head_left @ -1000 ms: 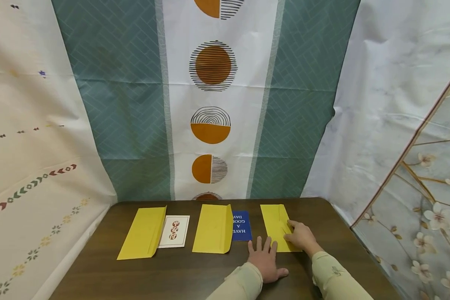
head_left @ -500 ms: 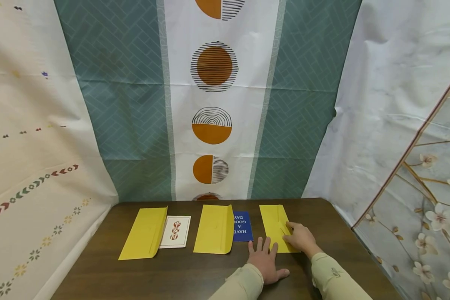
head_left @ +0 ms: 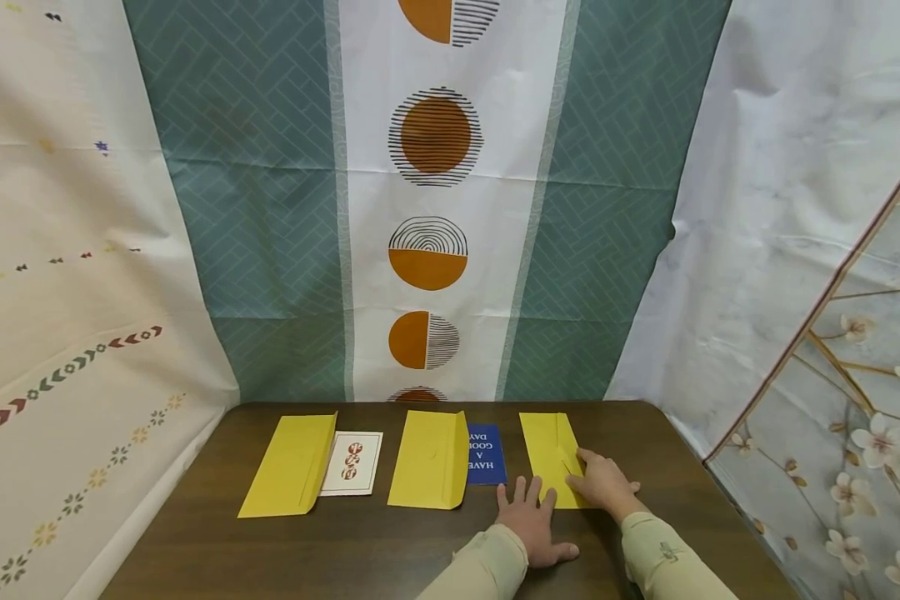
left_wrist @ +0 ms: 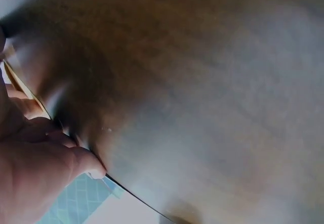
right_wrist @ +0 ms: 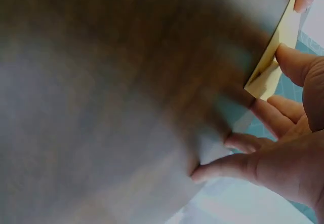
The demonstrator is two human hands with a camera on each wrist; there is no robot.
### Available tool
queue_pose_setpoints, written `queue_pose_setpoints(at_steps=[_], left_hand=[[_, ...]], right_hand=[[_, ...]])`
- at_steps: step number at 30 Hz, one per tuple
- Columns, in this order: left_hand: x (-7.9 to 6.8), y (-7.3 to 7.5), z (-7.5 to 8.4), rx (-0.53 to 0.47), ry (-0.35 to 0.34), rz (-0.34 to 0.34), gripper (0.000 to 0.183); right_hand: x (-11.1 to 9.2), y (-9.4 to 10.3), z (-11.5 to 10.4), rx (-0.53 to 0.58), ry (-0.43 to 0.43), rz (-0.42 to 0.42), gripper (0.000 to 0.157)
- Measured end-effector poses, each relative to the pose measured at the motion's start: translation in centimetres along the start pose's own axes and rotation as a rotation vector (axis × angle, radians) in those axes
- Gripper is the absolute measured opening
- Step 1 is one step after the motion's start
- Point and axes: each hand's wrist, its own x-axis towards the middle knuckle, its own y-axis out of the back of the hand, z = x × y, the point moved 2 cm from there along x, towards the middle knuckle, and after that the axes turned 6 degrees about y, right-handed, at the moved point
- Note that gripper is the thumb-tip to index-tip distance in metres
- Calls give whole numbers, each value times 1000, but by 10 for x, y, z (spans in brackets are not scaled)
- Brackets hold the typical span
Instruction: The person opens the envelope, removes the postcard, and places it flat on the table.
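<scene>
The rightmost yellow envelope [head_left: 549, 440] lies flat on the brown table. In the head view my left hand [head_left: 531, 532] rests palm down with fingers spread, its fingertips by the envelope's lower left corner. My right hand [head_left: 609, 486] lies at the right side, thumb and index finger touching the yellow paper near a small crease. Seen from the right wrist, the thumb meets the envelope edge [right_wrist: 273, 57] while other fingers [right_wrist: 228, 165] reach straight onto the tabletop. The left wrist view has only a sliver of envelope [left_wrist: 21, 83] beyond my left hand [left_wrist: 35, 168].
A second yellow envelope [head_left: 427, 462] lies mid-table, against a blue card [head_left: 487, 454] lettered "HAVE A GOOD DAY", upside down. At left another yellow envelope [head_left: 288, 467] meets a white card [head_left: 354, 462] with red symbols. Patterned cloths [head_left: 270, 250] hang around the table [head_left: 330, 554].
My right hand has shifted slightly, and a finger now sticks out on its right side. The left hand stays in place. The head view has drifted a little.
</scene>
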Motion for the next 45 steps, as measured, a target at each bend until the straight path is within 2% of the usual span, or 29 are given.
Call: queue_pose_setpoints(at_steps=[8,17,25,30,34,39,45], left_hand=[[-4,5,-1,-45,-28,-36,93],[-10,10,-3,-35,-33,-16,94],[-15,12,-4,-35,-39,-2,96],[-19,17,-3,-35,-45,25,94],[-20,19,-3,-33,-41,21,93],[-19,18,-2,-28,-49,25,94],[-8,6,-2,-14,-37,27,95]], right_hand=[[0,4,5,-7,15,-6,78],[-1,2,6,-10,30,14,77],[-2,-6,12,-104,62,34,81],[-6,-7,15,-143,78,60,87],[-9,-8,18,-148,73,70,93],[-10,-8,20,-147,70,83,94],[-11,-7,23,-134,86,91,91]])
